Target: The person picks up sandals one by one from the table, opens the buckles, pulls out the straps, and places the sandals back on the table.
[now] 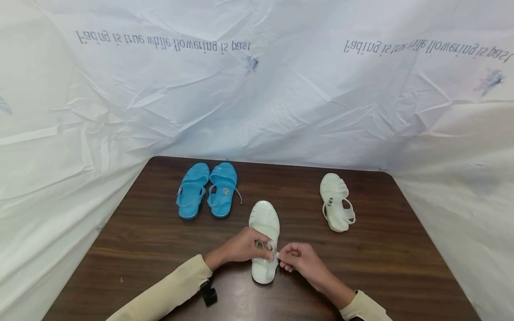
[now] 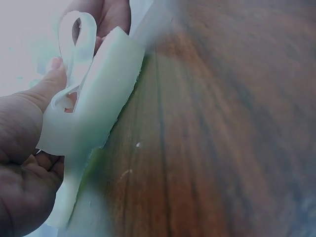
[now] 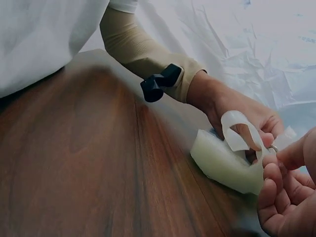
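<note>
Your left hand [image 1: 241,247]: lower centre of the head view, fingers curled over the strap side of the near white sandal [image 1: 264,240], thumb pinching the strap loop [image 2: 74,59] by the buckle.

Your right hand [image 1: 301,261]: just right of it, fingertips pinched together on the free end of the strap [image 1: 276,254]. The right wrist view shows the same pinch at its right edge.

Near white sandal: flat on the brown table [image 1: 160,249], bottom centre, toe pointing away from you, heel toward you.

Step in hand: looks to me like you're working the ankle strap through the buckle, fastening or undoing, can't tell which from here.

Next move: probably calls for keeping the left hand steady on the buckle while the right one feeds or pulls the strap end. Small, fiddly stuff.

Other white sandal [image 1: 336,202]: right of centre, further back, well apart from your hands.

Blue sandal pair [image 1: 206,189]: centre left, side by side, touching.

Backdrop: crinkled white sheet [image 1: 257,89] with printed text across the top.
</note>
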Demonstrator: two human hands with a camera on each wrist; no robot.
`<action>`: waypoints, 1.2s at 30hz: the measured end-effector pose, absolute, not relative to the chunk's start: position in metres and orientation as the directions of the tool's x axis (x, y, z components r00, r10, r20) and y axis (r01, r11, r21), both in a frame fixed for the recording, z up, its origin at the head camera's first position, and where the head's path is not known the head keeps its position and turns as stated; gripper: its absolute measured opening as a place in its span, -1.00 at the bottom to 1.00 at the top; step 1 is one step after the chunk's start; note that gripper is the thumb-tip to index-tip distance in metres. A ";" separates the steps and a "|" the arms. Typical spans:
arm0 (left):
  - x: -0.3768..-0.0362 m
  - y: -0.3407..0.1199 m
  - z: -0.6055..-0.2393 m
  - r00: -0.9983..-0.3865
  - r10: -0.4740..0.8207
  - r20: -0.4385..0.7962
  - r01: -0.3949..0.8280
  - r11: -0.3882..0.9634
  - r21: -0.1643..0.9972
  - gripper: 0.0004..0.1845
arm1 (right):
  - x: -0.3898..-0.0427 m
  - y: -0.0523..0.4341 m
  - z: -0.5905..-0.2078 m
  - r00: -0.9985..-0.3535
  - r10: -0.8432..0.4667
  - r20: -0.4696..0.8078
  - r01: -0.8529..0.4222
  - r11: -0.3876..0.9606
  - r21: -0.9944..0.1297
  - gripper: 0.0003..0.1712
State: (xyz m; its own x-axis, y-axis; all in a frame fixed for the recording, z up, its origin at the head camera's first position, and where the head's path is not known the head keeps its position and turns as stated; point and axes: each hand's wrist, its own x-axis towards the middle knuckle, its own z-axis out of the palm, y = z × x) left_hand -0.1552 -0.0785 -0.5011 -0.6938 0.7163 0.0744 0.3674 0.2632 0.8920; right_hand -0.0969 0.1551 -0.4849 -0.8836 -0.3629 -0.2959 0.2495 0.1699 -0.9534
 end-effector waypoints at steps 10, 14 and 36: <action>-0.151 -0.078 -0.507 -0.685 0.723 0.088 0.373 0.245 0.895 -0.83 | -0.096 0.146 -0.483 -0.886 -0.362 -0.290 0.248 0.157 -0.956 -0.78; -0.151 -0.078 -0.507 -0.677 0.728 0.107 0.395 0.237 0.888 -0.84 | -0.094 0.147 -0.482 -0.878 -0.378 -0.294 0.254 0.153 -0.955 -0.76; -0.155 -0.079 -0.501 -0.690 0.719 0.083 0.369 0.251 0.895 -0.87 | -0.093 0.151 -0.483 -0.921 -0.325 -0.213 0.123 0.274 -0.954 -0.71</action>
State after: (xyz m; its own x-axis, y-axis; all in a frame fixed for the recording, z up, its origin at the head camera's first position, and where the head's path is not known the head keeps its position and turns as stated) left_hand -0.1554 -0.0792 -0.5008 -0.6902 0.7189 0.0827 0.3686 0.2510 0.8950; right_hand -0.0934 0.1510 -0.4833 -0.9214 -0.3254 -0.2126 0.1234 0.2739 -0.9538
